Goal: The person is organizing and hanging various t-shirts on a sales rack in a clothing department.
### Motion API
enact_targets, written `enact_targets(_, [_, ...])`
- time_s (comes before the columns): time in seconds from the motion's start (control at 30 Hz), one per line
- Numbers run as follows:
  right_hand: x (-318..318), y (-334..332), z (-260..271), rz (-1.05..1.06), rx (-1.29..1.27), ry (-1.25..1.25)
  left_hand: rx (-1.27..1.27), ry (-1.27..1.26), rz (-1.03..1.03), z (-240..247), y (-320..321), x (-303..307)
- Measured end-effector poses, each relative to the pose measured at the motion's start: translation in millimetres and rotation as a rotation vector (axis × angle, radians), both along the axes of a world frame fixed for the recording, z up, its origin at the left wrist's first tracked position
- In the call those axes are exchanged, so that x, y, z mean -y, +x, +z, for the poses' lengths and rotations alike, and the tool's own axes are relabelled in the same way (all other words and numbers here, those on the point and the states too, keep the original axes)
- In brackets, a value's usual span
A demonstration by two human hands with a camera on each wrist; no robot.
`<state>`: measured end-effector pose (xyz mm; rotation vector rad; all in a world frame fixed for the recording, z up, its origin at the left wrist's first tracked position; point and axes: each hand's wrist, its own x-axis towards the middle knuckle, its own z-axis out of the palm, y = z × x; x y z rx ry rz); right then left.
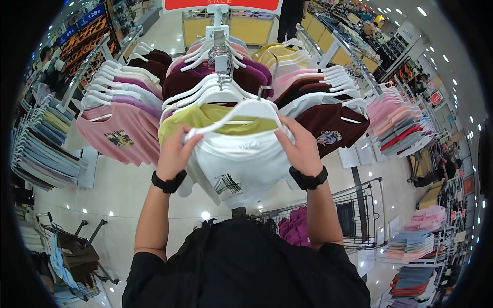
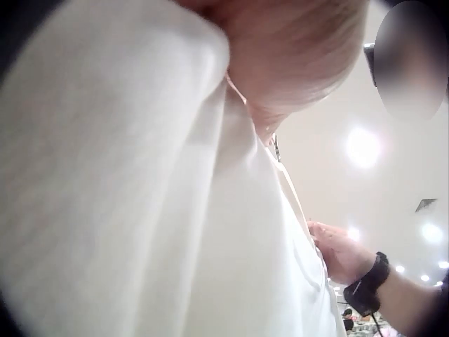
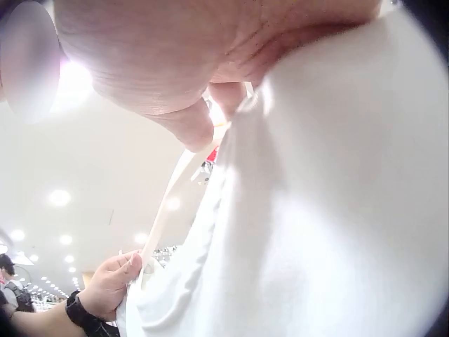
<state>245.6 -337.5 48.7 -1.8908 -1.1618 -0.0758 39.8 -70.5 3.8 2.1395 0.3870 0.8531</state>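
Note:
A white T-shirt [image 1: 257, 161] with a small dark green print [image 1: 227, 186] hangs on a white hanger [image 1: 251, 109] in front of the person. At its left shoulder in the head view, the left hand [image 1: 173, 154] grips the shirt and the hanger's end, thumb on the near side. My right hand [image 1: 303, 149] holds the opposite shoulder in the same way. White cloth [image 2: 140, 175] fills much of the left wrist view. In the right wrist view the hanger's arm [image 3: 168, 196] runs between the two hands along the neckline.
A yellow-green top [image 1: 197, 117] hangs right behind the shirt on the central rack. Pink tops [image 1: 123, 133] and dark maroon tops [image 1: 328, 128] flank it. Below right is a wire cart [image 1: 367, 210] with purple clothing [image 1: 295, 226]; another cart [image 1: 77, 251] stands lower left.

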Motion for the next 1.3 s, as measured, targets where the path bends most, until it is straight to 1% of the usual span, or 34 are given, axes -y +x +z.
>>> enact_targets(0.07, [-7.5,7.1,9.0,0.013,0.047,-0.004,0.065,0.049,0.03,4.9,4.1,-13.5])
enact_targets(0.13, [-9.2,17.6,1.6,0.019,0.093,-0.009,0.125,-0.03,0.052,1.4,4.1,-27.8])
enact_targets(0.17, [-9.4,19.0,-1.4,0.016,0.067,0.025,0.099,-0.085,0.048,-1.9,1.3,-36.2])
enact_targets(0.2, [-9.8,20.3,-5.9,0.013,0.039,0.058,0.102,-0.086,0.051,-6.0,-1.0,-41.6])
enact_targets(0.23, [-10.7,21.3,-12.9,0.016,0.041,0.056,0.081,-0.101,0.061,-10.2,-3.4,-45.4])
enact_targets(0.4, [-23.6,34.6,-59.5,0.023,-0.15,0.05,0.04,-0.107,0.087,-45.7,-2.5,-58.6])
enact_targets(0.47, [-31.4,33.6,-61.0,0.008,-0.16,0.05,0.04,-0.16,0.08,-53.1,0.2,-63.3])
enact_targets(0.53, [-39.1,31.1,-59.3,0.019,-0.266,0.052,0.067,-0.186,0.053,-55.9,5.3,-63.9])
enact_targets(0.6, [-46.6,30.6,-53.2,0.015,-0.243,0.019,0.096,-0.211,0.033,-55.3,9.4,-66.8])
enact_targets(0.67, [-54.3,32.2,-47.9,0.012,-0.218,-0.015,0.149,-0.106,-0.022,-52.8,15.8,-71.8])
enact_targets(0.73, [-64.2,35.2,-43.9,0.002,-0.218,-0.098,0.145,-0.078,0.006,-45.9,22.9,-71.2])
enact_targets(0.8, [-76.3,39.8,-42.1,0.003,-0.196,-0.11,0.142,-0.051,0.034,-43.1,28.8,-75.1])
enact_targets(0.83, [-82.4,42.0,-42.2,0.002,-0.176,-0.121,0.107,-0.08,0.04,-43.2,32.6,-78.0])
enact_targets(0.87, [-88.7,45.1,-46.1,0.007,-0.172,-0.122,0.072,-0.109,0.048,-43.3,34.8,-80.4])
enact_targets(0.93, [-101.4,48.7,-52.1,-0.027,-0.098,-0.019,0.051,-0.125,0.083,-45.5,37.5,-82.9])
enact_targets(0.97, [-103.6,50.2,-49.1,-0.051,-0.176,-0.083,0.066,-0.083,0.101,-48.2,39.5,-85.1])
enact_targets(1.0, [-107.3,53.4,-47.9,-0.047,-0.174,-0.082,0.083,-0.041,0.117,-50.1,41.4,-87.6])
enact_targets(1.07, [-112.0,59.5,-50.3,-0.051,-0.212,-0.109,0.062,-0.063,0.118,-42.5,40.4,-85.1])
enact_targets(1.1, [-113.3,64.6,-59.6,-0.051,-0.215,-0.111,0.041,-0.085,0.116,-40.5,39.7,-83.7])
enact_targets(1.17, [-117.0,70.3,-70.8,0.14,-0.059,0.103,0.039,-0.075,0.134,-42.7,38.2,-81.2])
enact_targets(1.2, [-115.4,73.9,-74.9,0.138,-0.057,0.105,0.042,-0.063,0.153,-43.5,38.5,-80.4])
enact_targets(1.23, [-112.4,66.7,-67.2,0.15,-0.076,0.097,0.045,-0.062,0.15,-48.2,37.8,-79.8])
enact_targets(1.3, [-110.8,59.4,-58.9,0.167,-0.074,0.102,0.101,-0.026,0.105,-58.5,35.8,-80.3])
